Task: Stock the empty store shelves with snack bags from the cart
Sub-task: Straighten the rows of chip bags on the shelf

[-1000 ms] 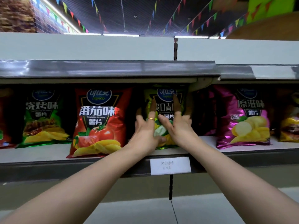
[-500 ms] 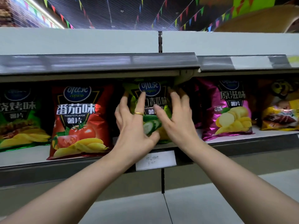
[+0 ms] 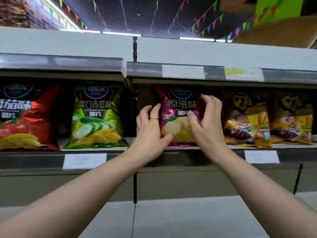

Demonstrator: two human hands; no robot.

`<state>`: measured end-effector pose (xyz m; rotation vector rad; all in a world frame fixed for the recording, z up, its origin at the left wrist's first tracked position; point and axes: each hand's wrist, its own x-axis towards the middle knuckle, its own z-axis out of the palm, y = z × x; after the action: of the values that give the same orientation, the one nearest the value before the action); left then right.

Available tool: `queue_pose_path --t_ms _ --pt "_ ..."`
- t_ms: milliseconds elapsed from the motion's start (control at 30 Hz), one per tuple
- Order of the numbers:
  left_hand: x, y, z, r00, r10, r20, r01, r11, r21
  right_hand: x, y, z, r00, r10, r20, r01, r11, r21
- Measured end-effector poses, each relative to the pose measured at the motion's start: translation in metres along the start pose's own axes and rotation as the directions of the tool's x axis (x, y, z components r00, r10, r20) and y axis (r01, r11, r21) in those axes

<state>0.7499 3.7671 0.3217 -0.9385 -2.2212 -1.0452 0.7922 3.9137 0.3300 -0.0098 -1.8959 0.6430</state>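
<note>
Purple bag (image 3: 178, 107): glossy, crinkled foil pouch, standing upright on the flat grey shelf (image 3: 214, 147), between a green bag (image 3: 96, 117) at left and yellow bags (image 3: 247, 124) at right. Left hand (image 3: 151, 133) is spreading loosely, thumb touching the pouch's lower front. Right hand (image 3: 207, 124) is curling claw-like at its right edge; grip unclear.

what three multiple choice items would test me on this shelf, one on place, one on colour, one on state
1. The bag directly left of the purple bag is: A red, B green, C yellow.
2. The ring on the left hand is: A black, B blue, C gold.
3. The purple bag is: A upright, B lying flat, C hanging from a hook.
B: the green bag is its left neighbour. C: the band shines gold. A: it stands on the shelf, face forward.
</note>
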Motion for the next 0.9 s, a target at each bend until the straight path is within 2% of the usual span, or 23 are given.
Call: queue_pose_path --t_ms 100,200,267,333,400,533,567,633,700,733,800,833,900 --pt "0.008 0.015 0.017 0.995 -0.091 0.049 0.092 0.996 -0.007 0.009 0.016 -0.011 0.971 0.133 0.198 -0.147 0.988 0.055" --pt "0.017 0.021 0.027 0.972 -0.205 0.112 0.204 0.979 0.016 0.026 0.031 -0.009 0.865 0.326 0.381 -0.371 0.927 0.049" --pt "0.022 0.022 0.030 0.958 -0.260 0.123 0.257 0.965 0.044 0.033 0.041 -0.003 0.772 0.397 0.496 -0.506 0.856 0.103" --pt "0.026 0.020 0.032 0.953 -0.284 0.104 0.279 0.959 0.057 0.039 0.052 0.006 0.692 0.408 0.595 -0.613 0.768 0.186" --pt "0.028 0.019 0.033 0.953 -0.290 0.083 0.286 0.957 0.059 0.045 0.059 0.013 0.648 0.370 0.665 -0.674 0.685 0.276" --pt "0.029 0.013 0.033 0.958 -0.283 0.055 0.282 0.959 0.029 0.057 0.065 0.018 0.578 0.301 0.759 -0.699 0.662 0.269" --pt "0.030 0.010 0.033 0.959 -0.278 0.051 0.278 0.961 0.017 0.059 0.068 0.020 0.569 0.299 0.766 -0.703 0.660 0.265" --pt "0.030 0.007 0.034 0.961 -0.272 0.059 0.272 0.962 -0.004 0.064 0.070 0.020 0.619 0.341 0.707 -0.708 0.631 0.316" --pt "0.030 0.004 0.036 0.963 -0.261 0.060 0.263 0.964 -0.026 0.075 0.074 0.024 0.704 0.425 0.569 -0.706 0.504 0.497" --pt "0.030 0.004 0.036 0.964 -0.258 0.061 0.260 0.965 -0.025 0.081 0.077 0.027 0.724 0.487 0.488 -0.687 0.451 0.570" --pt "0.030 0.003 0.036 0.966 -0.251 0.063 0.253 0.967 -0.024 0.093 0.084 0.032 0.709 0.573 0.410 -0.692 0.454 0.561" --pt "0.031 0.001 0.037 0.966 -0.248 0.070 0.249 0.968 -0.013 0.095 0.082 0.032 0.699 0.570 0.432 -0.707 0.461 0.537" --pt "0.030 0.001 0.035 0.966 -0.243 0.086 0.244 0.970 -0.002 0.096 0.082 0.045 0.630 0.534 0.564 -0.774 0.367 0.517"
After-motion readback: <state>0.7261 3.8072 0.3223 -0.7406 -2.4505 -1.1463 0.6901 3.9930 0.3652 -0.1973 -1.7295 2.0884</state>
